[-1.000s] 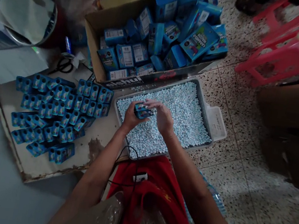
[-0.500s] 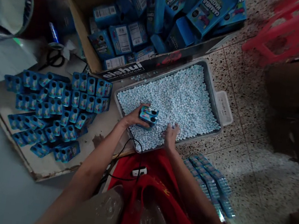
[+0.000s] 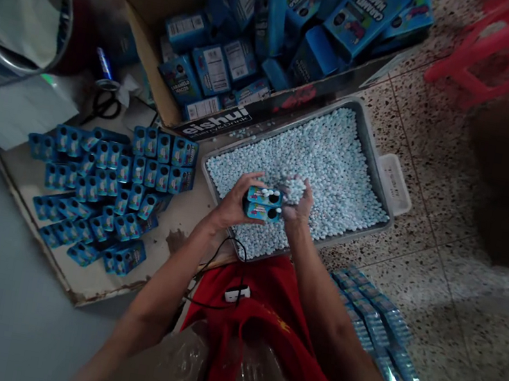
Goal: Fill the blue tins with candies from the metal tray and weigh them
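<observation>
My left hand (image 3: pixel 235 203) is closed around two small blue candy boxes (image 3: pixel 260 212), held side by side over the tray. Each box has a dark round hole facing up, and a few white candies show at the holes. Cupped palm up beside them, my right hand (image 3: pixel 299 206) carries a heap of small pale candies (image 3: pixel 294 188). Beneath both hands is a grey plastic tray (image 3: pixel 383 224) filled with a layer of the same pale blue and white candies (image 3: pixel 338 159).
Rows of small blue boxes (image 3: pixel 103 191) cover the table (image 3: pixel 163 266) at left. Behind the tray stands a carton (image 3: pixel 173 118) of larger blue boxes. Scissors (image 3: pixel 104 105) lie at upper left, wrapped packs (image 3: pixel 375 315) at lower right, and a red plastic stool (image 3: pixel 475 65) at upper right.
My right hand has come up out of the candies with a heap in its palm and moved next to the boxes. My left hand still holds the boxes, now with candies at their holes.
</observation>
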`<state>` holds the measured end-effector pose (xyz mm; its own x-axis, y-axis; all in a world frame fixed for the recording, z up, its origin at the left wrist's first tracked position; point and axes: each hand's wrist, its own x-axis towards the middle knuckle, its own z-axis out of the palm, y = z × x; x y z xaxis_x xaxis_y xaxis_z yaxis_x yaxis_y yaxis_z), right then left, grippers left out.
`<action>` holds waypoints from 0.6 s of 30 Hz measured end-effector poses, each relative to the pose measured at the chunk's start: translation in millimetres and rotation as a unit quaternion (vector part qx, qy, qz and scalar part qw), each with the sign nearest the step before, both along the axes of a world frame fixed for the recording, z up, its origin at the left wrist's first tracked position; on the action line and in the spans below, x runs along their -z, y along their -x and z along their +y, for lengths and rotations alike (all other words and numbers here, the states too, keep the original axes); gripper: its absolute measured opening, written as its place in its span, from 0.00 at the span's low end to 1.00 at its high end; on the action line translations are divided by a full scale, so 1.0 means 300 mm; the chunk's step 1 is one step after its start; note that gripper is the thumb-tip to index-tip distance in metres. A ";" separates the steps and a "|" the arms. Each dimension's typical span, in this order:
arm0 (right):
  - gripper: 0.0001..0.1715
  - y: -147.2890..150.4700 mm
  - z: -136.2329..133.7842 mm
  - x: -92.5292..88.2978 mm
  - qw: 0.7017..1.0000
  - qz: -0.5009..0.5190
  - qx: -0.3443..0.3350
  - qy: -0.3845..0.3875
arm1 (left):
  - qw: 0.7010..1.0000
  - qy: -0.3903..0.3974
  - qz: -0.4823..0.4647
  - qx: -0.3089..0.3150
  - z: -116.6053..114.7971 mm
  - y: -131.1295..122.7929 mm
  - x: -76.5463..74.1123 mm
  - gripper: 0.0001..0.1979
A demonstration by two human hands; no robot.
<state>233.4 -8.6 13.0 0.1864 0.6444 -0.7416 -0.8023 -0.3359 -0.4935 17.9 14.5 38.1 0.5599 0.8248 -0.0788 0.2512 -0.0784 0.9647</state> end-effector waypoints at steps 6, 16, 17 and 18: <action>0.15 0.032 0.037 -0.220 0.989 0.014 -0.001 -0.144 | 0.988 -0.059 0.113 -0.083 -0.021 0.032 0.038 0.36; 0.28 0.135 0.069 -0.341 0.941 -0.188 -0.121 -0.254 | 0.982 -0.016 0.048 -0.184 -0.047 0.003 0.078 0.40; 0.29 0.140 0.059 -0.340 0.937 -0.196 -0.128 -0.258 | 0.980 0.011 0.031 -0.194 -0.053 0.003 0.089 0.42; 0.30 0.139 0.046 -0.336 0.935 -0.199 -0.136 -0.258 | 0.979 0.032 0.019 -0.202 -0.059 0.004 0.099 0.44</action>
